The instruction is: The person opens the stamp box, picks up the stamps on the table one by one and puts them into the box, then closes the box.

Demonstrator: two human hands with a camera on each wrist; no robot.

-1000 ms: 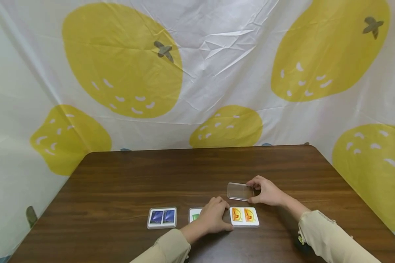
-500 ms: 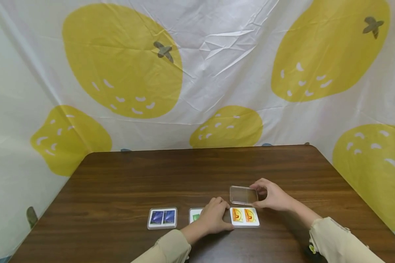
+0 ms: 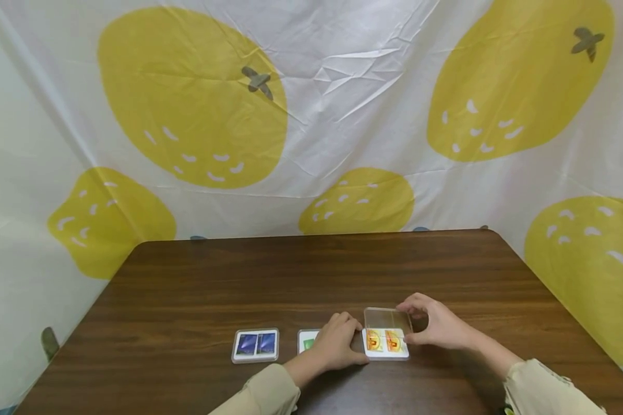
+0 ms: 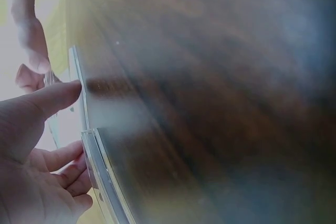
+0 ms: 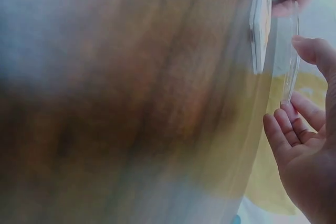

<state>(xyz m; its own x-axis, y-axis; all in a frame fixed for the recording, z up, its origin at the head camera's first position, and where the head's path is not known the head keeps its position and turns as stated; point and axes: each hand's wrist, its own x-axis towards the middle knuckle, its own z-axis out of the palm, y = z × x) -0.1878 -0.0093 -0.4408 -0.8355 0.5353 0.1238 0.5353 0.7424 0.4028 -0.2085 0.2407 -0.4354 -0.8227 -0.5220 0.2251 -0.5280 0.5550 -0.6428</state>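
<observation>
My right hand (image 3: 438, 325) pinches a clear plastic lid (image 3: 380, 317) by its right end, thumb on the near side and fingers on the far side. The lid tilts over the far part of a flat case (image 3: 386, 353) with two orange pictures on white; in the right wrist view a gap shows between lid (image 5: 292, 56) and case (image 5: 258, 30). My left hand (image 3: 337, 343) holds that case at its left end, thumb at the near corner and fingertips at the far one. Under this hand lies a case with a green picture (image 3: 307, 341), mostly hidden.
Farther left on the brown wooden table (image 3: 228, 276) lies a similar clear case (image 3: 256, 354) with two dark blue pictures. Behind the table hangs a white cloth (image 3: 342, 127) printed with yellow fruit.
My right hand has brought the lid nearer and slightly right, from behind the orange-picture case to partly over it. The left hand has stayed in place.
</observation>
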